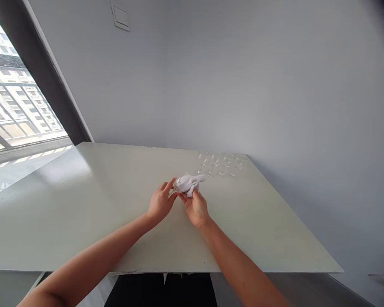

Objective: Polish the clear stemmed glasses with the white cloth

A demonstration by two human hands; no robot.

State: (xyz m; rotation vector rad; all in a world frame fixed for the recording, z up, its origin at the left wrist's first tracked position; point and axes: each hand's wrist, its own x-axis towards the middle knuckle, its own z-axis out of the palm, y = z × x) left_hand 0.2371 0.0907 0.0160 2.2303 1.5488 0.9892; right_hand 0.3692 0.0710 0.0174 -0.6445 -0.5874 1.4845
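Note:
My left hand [160, 204] has its fingers closed around a clear glass [175, 187], whose outline shows only faintly between the fingers and the cloth; it looks like a wine glass. A crumpled white cloth [187, 183] is bunched against the glass, and some of it appears to be inside the bowl. My right hand [196, 207] grips the cloth from the right side, thumb on top. Both hands are close together above the middle of the table. Beyond them, a row of several clear stemmed wine glasses [226, 161] stands upright near the table's far right corner.
A large pale, glossy table [115, 204] spreads out beneath my arms, its near edge in front of my dark-clad legs. Grey-white walls [275, 85] meet behind it. At the left is a dark-framed window [51, 64], and a switch plate [120, 17] sits high on the wall.

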